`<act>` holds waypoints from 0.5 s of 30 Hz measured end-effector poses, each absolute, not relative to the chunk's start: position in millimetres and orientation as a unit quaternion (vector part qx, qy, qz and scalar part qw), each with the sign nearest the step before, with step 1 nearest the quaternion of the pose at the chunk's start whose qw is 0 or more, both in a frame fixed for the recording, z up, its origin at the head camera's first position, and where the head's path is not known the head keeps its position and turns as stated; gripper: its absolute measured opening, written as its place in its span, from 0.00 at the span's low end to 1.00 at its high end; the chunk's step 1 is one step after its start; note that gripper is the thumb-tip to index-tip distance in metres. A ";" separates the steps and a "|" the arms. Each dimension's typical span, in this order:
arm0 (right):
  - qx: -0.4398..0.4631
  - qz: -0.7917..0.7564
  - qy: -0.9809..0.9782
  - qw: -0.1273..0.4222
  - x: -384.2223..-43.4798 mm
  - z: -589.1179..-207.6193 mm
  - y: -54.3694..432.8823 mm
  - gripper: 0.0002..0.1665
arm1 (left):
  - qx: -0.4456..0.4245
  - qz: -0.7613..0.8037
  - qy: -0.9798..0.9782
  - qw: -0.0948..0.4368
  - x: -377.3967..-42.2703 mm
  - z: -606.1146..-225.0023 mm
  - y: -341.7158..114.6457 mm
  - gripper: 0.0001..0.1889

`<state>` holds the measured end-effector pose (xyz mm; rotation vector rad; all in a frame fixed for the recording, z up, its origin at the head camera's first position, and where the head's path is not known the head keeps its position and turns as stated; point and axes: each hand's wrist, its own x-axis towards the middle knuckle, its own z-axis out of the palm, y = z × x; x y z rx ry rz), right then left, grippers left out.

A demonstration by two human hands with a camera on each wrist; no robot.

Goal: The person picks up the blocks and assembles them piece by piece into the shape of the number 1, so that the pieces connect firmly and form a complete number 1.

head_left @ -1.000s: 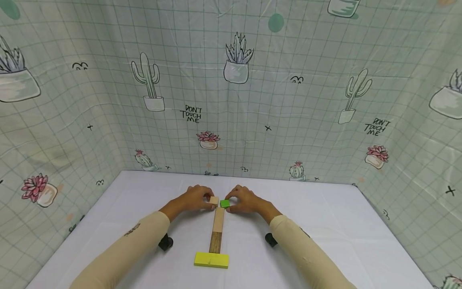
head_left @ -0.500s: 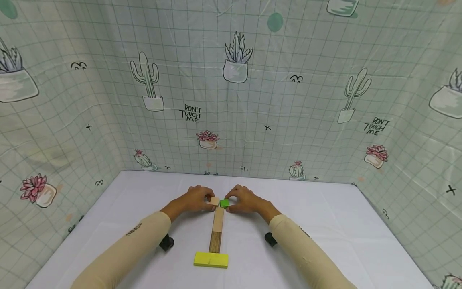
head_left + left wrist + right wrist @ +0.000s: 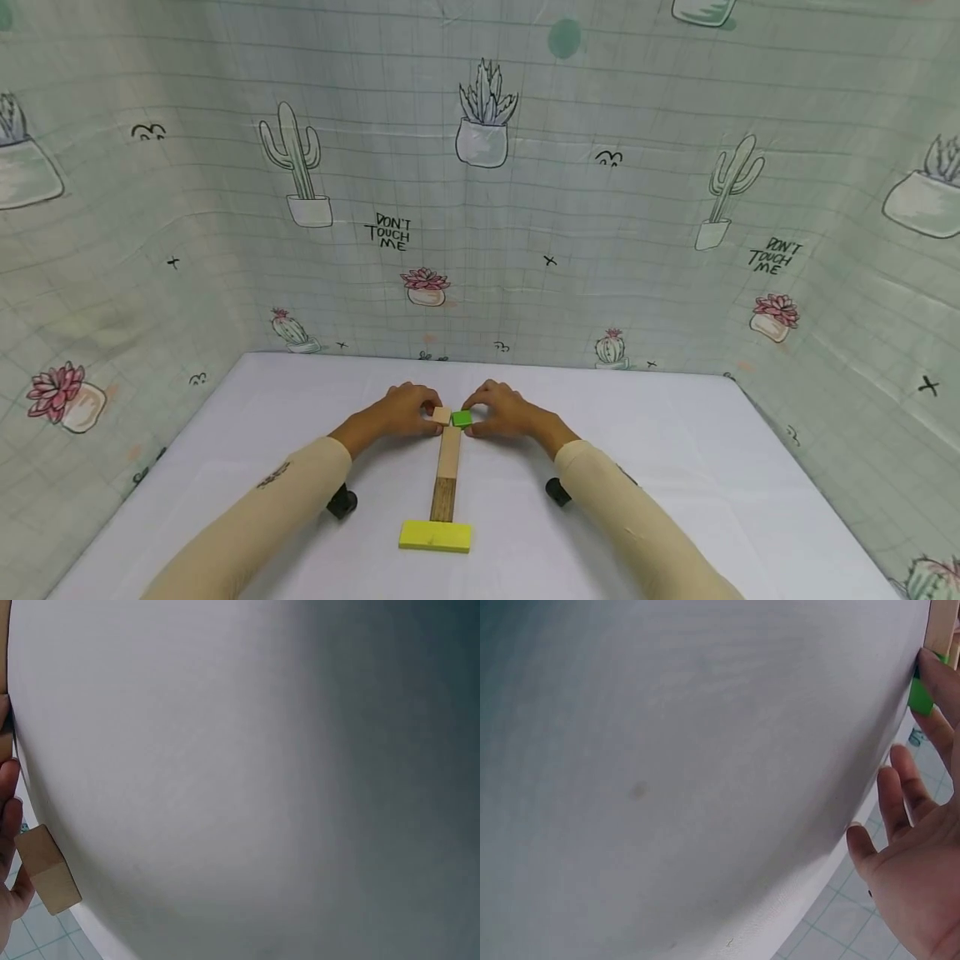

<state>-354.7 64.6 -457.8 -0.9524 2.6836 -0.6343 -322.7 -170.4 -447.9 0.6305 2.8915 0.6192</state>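
In the head view my left hand (image 3: 408,410) pinches a small pale wooden block (image 3: 442,416) between thumb and forefinger. Facing it, my right hand (image 3: 504,410) pinches a small green block (image 3: 461,419). The two blocks sit side by side at the far end of a longer pale wooden block (image 3: 449,452). In line below that lie a dark brown grained block (image 3: 443,500) and a crosswise yellow block (image 3: 435,536). The left wrist view shows another wooden block (image 3: 49,870) by the outer fingers of my left hand, hidden in the head view.
A white cloth (image 3: 645,467) covers the table. Behind it and at both sides hangs a curtain (image 3: 510,208) printed with cacti. Dark wrist-worn devices (image 3: 342,502) show beneath both forearms.
The head view has shifted slightly, so everything sits a little further left and up. The gap between the pale block and the green block looks narrower. Both hands keep their pinch.
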 end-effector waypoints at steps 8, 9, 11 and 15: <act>-0.324 -0.210 0.916 0.105 -358.1 -454.0 63.8 0.22 | 0.217 0.210 0.952 0.055 -323.6 -443.8 -171.0 0.14; -0.324 -0.210 0.916 0.104 -358.1 -454.4 64.1 0.22 | 0.218 0.210 0.952 0.056 -323.8 -443.7 -170.7 0.14; -0.324 -0.209 0.917 0.106 -358.0 -456.1 64.1 0.22 | 0.216 0.208 0.952 0.059 -323.9 -444.9 -170.9 0.13; -0.321 -0.213 0.916 0.112 -355.4 -458.4 63.5 0.22 | 0.210 0.208 0.952 0.074 -322.4 -446.2 -171.1 0.13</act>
